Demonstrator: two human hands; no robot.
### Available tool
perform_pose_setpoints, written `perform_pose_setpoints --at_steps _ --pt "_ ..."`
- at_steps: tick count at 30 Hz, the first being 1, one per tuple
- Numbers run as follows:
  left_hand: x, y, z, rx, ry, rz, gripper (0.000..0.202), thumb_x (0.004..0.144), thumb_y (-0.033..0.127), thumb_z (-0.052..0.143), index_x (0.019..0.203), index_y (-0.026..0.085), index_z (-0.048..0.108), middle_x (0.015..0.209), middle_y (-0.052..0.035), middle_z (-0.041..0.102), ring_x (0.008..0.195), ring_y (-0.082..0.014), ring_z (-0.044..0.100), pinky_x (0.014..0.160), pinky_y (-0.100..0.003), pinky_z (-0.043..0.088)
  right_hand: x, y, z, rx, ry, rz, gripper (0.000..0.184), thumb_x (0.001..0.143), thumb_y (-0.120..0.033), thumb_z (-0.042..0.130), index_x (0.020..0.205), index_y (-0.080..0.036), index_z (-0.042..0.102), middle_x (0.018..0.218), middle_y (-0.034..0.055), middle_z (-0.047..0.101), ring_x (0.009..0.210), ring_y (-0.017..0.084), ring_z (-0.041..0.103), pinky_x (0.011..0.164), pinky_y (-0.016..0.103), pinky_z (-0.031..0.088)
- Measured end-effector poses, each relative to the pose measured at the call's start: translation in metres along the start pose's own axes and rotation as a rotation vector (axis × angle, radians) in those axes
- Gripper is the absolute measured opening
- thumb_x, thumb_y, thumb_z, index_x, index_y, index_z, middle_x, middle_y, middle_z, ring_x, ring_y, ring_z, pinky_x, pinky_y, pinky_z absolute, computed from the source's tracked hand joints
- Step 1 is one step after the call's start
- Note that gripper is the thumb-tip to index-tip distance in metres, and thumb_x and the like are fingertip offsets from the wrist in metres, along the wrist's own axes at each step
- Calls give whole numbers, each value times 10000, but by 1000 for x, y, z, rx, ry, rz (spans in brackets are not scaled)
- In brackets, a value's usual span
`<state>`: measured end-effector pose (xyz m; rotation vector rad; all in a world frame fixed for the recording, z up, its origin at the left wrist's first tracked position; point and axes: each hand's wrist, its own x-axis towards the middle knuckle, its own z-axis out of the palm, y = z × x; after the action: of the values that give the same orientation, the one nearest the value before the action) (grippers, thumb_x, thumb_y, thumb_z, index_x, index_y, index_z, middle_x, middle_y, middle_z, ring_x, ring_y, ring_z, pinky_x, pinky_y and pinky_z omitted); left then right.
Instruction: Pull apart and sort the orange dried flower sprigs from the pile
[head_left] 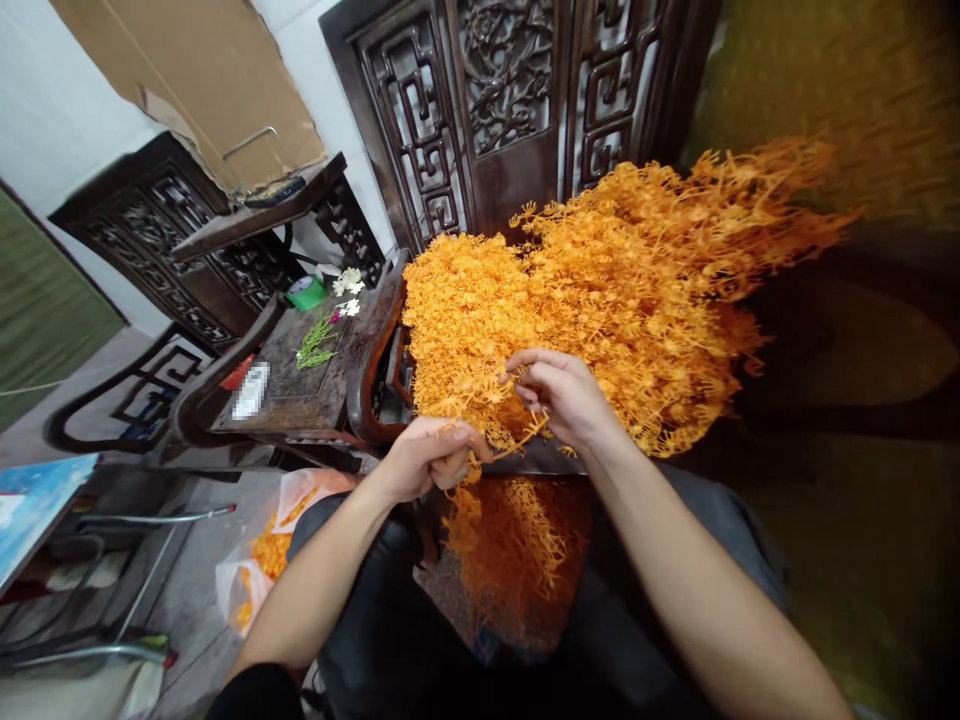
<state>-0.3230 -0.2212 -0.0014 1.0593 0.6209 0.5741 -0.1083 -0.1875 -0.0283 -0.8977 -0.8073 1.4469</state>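
Note:
My left hand (435, 455) is closed around an orange plastic flower stem (517, 440), whose thin branch sticks out toward the right. Just above and to the right, my right hand (566, 395) has its thumb and fingers curled in a pinch, with small orange bits at the fingertips; exactly what they grip is partly hidden. Right behind both hands rises a big heap of orange artificial flower pieces (600, 300), piled on a dark wooden seat. More orange sprigs (517, 540) hang or lie below, between my knees, partly in shadow.
On a dark wooden side table (292, 390) at the left lie a green tape roll (306, 292), green stems (316, 343) and white flowers (349, 282). A plastic bag (247, 570) with orange pieces sits on the floor. Carved wooden chair backs (510, 90) stand behind.

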Motion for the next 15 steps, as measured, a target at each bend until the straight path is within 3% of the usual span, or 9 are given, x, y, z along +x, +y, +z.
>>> perform_pose_setpoints --at_steps 3,5,8,10,12,15 --pt "-3 2 -3 -65 -71 -33 352 939 391 651 896 59 759 468 107 238 377 -38 161 410 -212 152 0 1 -1 -27 -42 -40 152 728 -301 683 819 -187 726 676 -12 536 482 74 338 437 235 166" --pt "-4 3 -5 -87 -81 -48 347 939 385 646 893 61 761 469 107 229 373 -38 162 407 -206 152 -3 -1 0 -139 -91 -110 317 826 -506 688 863 -194 726 653 -21 489 491 86 338 435 236 190" --pt "-5 3 -8 -103 -47 -78 340 938 381 640 888 67 760 475 107 219 374 -38 153 401 -199 153 -10 -6 5 -401 -185 -283 530 788 -709 715 925 -197 718 788 30 606 648 147 539 520 266 397" --pt "-4 3 -9 -106 -24 -99 338 941 378 633 891 69 759 479 110 210 376 -38 142 397 -195 149 -15 -9 9 -611 -212 -398 525 753 -691 772 908 -193 709 904 63 655 814 206 623 672 328 499" --pt "-3 2 -8 -105 -10 -113 337 945 375 629 900 67 760 479 112 202 379 -40 136 393 -193 141 -18 -9 13 -788 -188 -492 470 791 -639 773 895 -185 706 925 73 670 869 236 644 767 378 515" --pt "-2 1 -6 -92 2 -134 341 948 374 625 908 62 757 475 112 210 385 -42 137 391 -194 128 -18 -6 16 -902 -108 -579 469 833 -580 761 1063 -173 718 1029 104 711 959 275 676 861 434 525"
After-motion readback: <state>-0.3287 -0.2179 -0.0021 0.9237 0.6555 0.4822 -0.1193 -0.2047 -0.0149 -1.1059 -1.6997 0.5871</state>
